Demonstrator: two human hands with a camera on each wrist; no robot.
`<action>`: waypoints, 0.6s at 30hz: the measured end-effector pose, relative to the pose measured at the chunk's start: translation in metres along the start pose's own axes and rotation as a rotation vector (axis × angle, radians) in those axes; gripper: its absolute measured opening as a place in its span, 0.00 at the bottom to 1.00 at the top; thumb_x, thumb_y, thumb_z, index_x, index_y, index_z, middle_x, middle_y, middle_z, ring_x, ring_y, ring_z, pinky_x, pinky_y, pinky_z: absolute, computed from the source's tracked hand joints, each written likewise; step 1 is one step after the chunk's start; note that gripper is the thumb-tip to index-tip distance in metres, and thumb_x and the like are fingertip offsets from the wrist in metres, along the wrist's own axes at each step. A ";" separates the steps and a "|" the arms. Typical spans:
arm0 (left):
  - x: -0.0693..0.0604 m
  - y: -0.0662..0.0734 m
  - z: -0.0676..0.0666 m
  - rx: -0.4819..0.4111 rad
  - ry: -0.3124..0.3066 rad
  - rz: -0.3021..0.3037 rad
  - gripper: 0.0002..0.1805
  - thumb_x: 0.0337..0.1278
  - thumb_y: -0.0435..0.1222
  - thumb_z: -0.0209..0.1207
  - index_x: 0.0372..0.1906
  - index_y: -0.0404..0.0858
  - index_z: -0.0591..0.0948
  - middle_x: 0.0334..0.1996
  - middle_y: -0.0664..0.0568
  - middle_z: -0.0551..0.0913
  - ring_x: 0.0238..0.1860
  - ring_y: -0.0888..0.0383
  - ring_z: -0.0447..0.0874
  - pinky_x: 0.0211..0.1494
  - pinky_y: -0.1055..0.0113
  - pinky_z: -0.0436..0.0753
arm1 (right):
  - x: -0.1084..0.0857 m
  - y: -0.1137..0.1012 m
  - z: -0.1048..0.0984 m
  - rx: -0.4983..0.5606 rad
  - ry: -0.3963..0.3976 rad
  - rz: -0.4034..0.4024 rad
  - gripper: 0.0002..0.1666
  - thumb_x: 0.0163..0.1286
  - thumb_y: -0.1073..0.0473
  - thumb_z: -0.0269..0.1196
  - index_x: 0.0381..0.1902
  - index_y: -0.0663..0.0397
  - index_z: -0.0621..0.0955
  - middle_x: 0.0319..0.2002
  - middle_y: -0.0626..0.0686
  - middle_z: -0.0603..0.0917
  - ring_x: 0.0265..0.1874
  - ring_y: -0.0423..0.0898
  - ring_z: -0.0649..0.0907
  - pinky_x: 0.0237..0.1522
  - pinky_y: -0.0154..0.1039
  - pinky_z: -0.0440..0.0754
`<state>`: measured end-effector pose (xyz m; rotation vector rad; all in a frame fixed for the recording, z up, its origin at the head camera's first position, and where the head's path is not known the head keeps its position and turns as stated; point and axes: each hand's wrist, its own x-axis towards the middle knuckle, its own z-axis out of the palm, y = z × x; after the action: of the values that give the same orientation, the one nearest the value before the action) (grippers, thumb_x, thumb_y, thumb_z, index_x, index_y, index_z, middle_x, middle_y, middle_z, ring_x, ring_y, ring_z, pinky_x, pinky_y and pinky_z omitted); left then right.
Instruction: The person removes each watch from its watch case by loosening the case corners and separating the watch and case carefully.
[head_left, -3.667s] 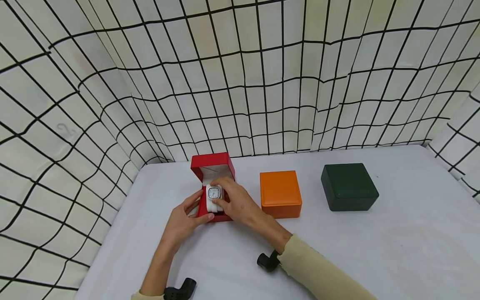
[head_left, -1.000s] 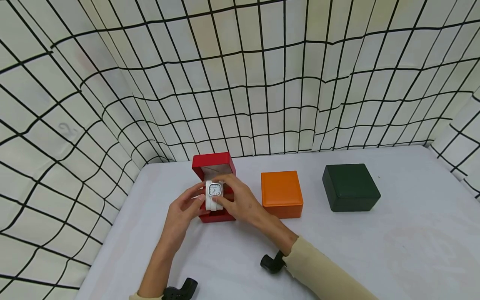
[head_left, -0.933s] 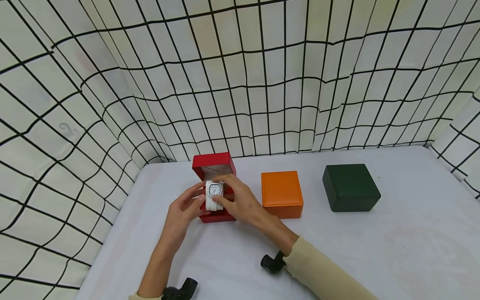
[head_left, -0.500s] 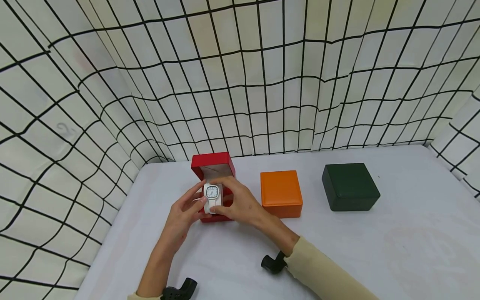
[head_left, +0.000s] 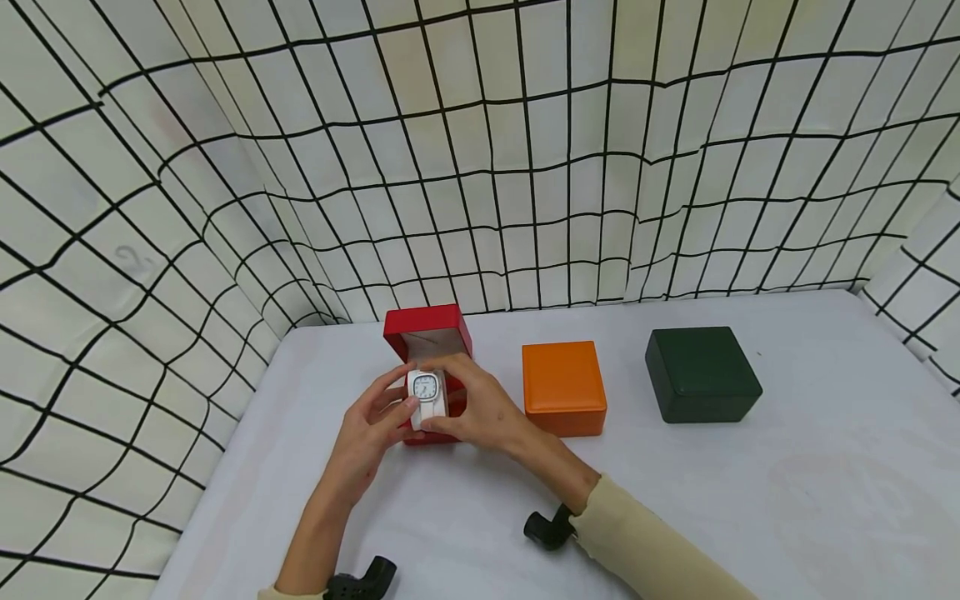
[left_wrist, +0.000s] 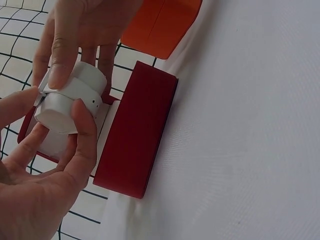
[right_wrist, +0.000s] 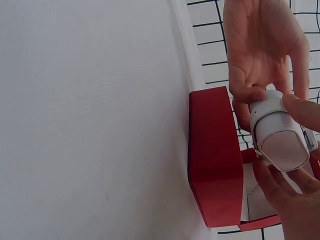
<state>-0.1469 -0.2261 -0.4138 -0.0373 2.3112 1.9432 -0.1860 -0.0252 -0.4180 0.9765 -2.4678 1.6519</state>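
Note:
A white watch [head_left: 426, 388] with a square face is wrapped round a white cushion [right_wrist: 284, 149], held above the red box [head_left: 426, 323], whose lid stands open at the back. My left hand [head_left: 369, 427] pinches the watch and cushion from the left, fingers curled round them. From the right, my right hand [head_left: 480, 408] grips them, thumb at the strap's lower end and fingers at the top. In the left wrist view, both hands' fingers surround the watch [left_wrist: 70, 97] beside the red box's front wall [left_wrist: 136, 130]. The box's inside is mostly hidden by the hands.
An orange box [head_left: 562, 379], lid closed, stands to the right of the red box. Farther right is a closed dark green box [head_left: 701, 375]. All stand on a white-covered table [head_left: 675, 492], with a black grid on white cloth [head_left: 495, 167] behind and at the sides.
The watch and cushion have come up from inside the red box into both hands. My right thumb has moved down to the strap's lower end. The boxes have not moved.

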 end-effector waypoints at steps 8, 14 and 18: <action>-0.001 -0.001 0.000 -0.024 -0.010 0.001 0.32 0.74 0.38 0.59 0.78 0.51 0.66 0.68 0.46 0.72 0.59 0.57 0.79 0.50 0.69 0.89 | 0.000 0.003 0.000 0.025 -0.025 -0.015 0.40 0.59 0.60 0.79 0.68 0.47 0.77 0.64 0.51 0.79 0.65 0.46 0.77 0.68 0.49 0.82; -0.001 -0.001 0.000 -0.032 -0.015 0.013 0.31 0.74 0.37 0.59 0.78 0.50 0.67 0.67 0.47 0.73 0.57 0.58 0.80 0.50 0.69 0.89 | -0.001 0.003 0.001 0.032 -0.016 -0.015 0.37 0.61 0.59 0.77 0.68 0.47 0.78 0.63 0.52 0.78 0.65 0.47 0.77 0.67 0.49 0.83; 0.000 -0.001 0.001 -0.043 -0.014 0.021 0.31 0.74 0.36 0.60 0.78 0.49 0.67 0.66 0.47 0.73 0.56 0.57 0.81 0.49 0.67 0.90 | -0.001 0.003 0.000 0.045 -0.007 -0.016 0.35 0.63 0.60 0.76 0.67 0.46 0.79 0.63 0.51 0.78 0.66 0.48 0.77 0.68 0.50 0.82</action>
<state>-0.1470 -0.2257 -0.4148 -0.0031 2.2694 1.9969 -0.1866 -0.0241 -0.4212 1.0054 -2.4310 1.7093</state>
